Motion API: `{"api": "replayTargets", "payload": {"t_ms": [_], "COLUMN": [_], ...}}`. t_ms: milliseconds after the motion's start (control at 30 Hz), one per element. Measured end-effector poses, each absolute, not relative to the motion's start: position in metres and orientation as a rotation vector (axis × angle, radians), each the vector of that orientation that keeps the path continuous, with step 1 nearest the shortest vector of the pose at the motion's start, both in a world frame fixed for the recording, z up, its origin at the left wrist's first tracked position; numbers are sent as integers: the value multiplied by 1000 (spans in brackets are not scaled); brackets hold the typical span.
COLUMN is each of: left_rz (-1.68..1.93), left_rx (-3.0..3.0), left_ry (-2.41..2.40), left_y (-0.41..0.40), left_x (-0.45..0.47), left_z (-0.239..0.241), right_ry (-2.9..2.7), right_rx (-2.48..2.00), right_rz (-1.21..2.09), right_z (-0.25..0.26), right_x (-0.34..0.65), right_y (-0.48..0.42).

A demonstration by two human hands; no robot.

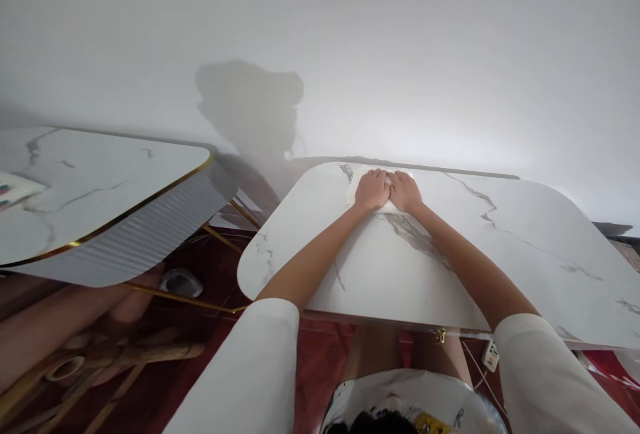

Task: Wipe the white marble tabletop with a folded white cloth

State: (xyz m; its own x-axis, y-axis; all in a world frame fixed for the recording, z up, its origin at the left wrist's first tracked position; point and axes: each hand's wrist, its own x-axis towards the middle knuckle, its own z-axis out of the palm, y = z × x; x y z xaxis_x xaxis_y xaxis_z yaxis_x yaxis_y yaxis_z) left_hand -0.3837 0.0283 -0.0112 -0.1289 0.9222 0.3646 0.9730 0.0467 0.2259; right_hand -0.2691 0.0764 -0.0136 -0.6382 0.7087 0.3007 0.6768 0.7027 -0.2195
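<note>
A white cloth (353,189) lies on the marble-patterned tabletop (300,254), near its far edge by the wall; whether it is fabric or paper I cannot tell. My left hand (373,190) presses down on it, fingers together and bent over it. Right beside it, my right hand (404,191) presses on the same cloth, with the two hands touching at the thumbs. Both arms reach straight forward across the table. Most of the cloth is hidden beneath the hands, with its edges showing to the left and between them.
A pale wall (400,54) rises behind the table. To the left stands a second marble-patterned table (110,174) with a gold rim and ribbed side. Another person's leg (75,317) and a wooden chair (125,354) are below it. A power strip (491,356) hangs or lies low at right.
</note>
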Motion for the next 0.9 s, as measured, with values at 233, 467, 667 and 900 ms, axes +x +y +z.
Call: {"api": "replayTargets", "payload": {"t_ms": [233,467,667,900], "left_rz": [-675,-667,-669,-634], "left_rx": [-1997,-1932,-1951,-1983], "left_ry": [-2196,-2232,-2209,-2200], "left_y": [64,91,109,113], "left_x": [-396,-399,-380,-373], "left_z": [-12,-14,-16,-15], "right_ry": [-2566,-2566,-2576,-2565], "right_rx": [-1085,-1041,-1027,-1055], "right_rz": [130,161,126,88], "right_z": [-13,-17,-24,-25], "right_x": [-282,-288,-270,-261], "right_y": [113,141,166,170]}}
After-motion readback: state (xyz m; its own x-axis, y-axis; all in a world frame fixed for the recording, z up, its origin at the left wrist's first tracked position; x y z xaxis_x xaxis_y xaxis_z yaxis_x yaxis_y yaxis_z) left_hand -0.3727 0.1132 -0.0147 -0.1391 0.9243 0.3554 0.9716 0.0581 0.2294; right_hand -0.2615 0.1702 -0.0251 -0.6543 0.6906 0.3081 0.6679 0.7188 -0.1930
